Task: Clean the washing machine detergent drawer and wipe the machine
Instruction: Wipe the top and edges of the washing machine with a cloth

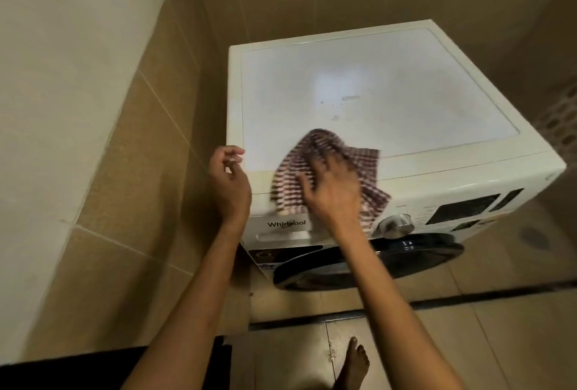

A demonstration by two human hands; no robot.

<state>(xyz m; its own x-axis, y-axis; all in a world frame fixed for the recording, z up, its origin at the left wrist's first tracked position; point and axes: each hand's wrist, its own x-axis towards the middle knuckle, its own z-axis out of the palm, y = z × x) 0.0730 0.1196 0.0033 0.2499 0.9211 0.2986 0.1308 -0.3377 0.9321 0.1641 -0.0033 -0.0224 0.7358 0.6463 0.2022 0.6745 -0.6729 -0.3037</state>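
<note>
Hands point(229, 185) point(332, 189), cloth point(288, 185) atop washer point(390, 93) (seemingly Whirlpool point(286, 223))

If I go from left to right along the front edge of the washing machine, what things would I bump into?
First the left hand, then the checked cloth, then the silver knob, then the dark display panel.

The white washing machine point(374, 93) has a smooth, glossy top that mirrors a pale patch of light and carries a few small dull marks. Its cream plastic rim looks satin. The maroon-and-white checked cloth point(315, 146) is soft woven fabric, rumpled. The round dial knob point(397, 226) shines like brushed metal. The dark door ring point(406, 252) is glossy. The beige wall tiles point(140, 140) look smooth and matt.
</note>
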